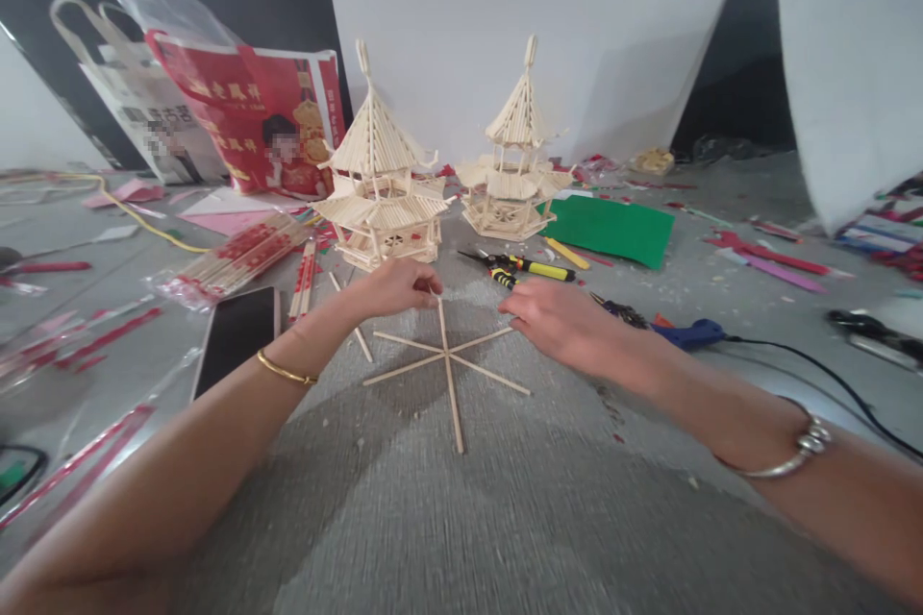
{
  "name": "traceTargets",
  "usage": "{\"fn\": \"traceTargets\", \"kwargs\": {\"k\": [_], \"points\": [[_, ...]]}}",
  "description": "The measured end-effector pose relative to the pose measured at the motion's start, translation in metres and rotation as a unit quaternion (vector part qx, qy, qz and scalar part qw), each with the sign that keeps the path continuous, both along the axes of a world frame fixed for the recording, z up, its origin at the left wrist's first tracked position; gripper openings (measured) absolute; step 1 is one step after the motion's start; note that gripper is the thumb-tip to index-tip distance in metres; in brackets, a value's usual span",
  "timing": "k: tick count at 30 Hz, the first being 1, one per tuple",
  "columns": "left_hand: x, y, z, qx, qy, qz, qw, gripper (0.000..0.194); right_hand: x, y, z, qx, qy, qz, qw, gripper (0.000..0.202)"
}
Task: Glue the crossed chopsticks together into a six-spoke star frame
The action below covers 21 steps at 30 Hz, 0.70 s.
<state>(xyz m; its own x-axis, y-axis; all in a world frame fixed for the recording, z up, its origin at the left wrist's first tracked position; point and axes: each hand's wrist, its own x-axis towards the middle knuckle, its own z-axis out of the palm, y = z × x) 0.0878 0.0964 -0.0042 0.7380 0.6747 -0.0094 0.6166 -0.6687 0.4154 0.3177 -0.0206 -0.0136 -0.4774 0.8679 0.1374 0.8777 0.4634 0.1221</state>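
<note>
Thin wooden sticks, crossed at one middle point, form a six-armed star [445,353] lying flat on the grey surface. My left hand [400,290] is closed at the far end of the upright arm, thumb and fingertips pinched on that stick. Close to the tip of the star's upper right arm is my right hand [552,315], its fingers curled together; whatever they hold is hidden. One loose stick [351,317] lies left of the star, partly behind my left wrist. Yellow-and-black pliers [537,267] rest just beyond my right hand.
Two stick-built pavilion models, a larger one [382,183] and a smaller one [515,163], stand behind. At left are a phone [237,336], bagged chopsticks [237,259] and a red bag [252,115]. Right lie a green sheet [612,229] and a blue corded tool [692,334].
</note>
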Motion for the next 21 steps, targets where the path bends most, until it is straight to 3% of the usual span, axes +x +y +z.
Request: {"fn": "traceTargets", "kwargs": {"k": [5, 12, 21], "points": [[-0.006, 0.002, 0.002, -0.009, 0.053, -0.038, 0.998, 0.028, -0.005, 0.013, -0.001, -0.014, -0.073, 0.059, 0.995, 0.022], [-0.003, 0.000, -0.006, -0.021, 0.066, -0.055, 0.996, 0.033, -0.018, 0.017, 0.004, -0.037, -0.150, 0.081, 0.985, 0.027], [0.002, -0.001, -0.012, 0.012, 0.062, -0.069, 0.996, 0.030, -0.024, 0.022, 0.004, -0.047, -0.153, 0.096, 0.982, 0.023]]}}
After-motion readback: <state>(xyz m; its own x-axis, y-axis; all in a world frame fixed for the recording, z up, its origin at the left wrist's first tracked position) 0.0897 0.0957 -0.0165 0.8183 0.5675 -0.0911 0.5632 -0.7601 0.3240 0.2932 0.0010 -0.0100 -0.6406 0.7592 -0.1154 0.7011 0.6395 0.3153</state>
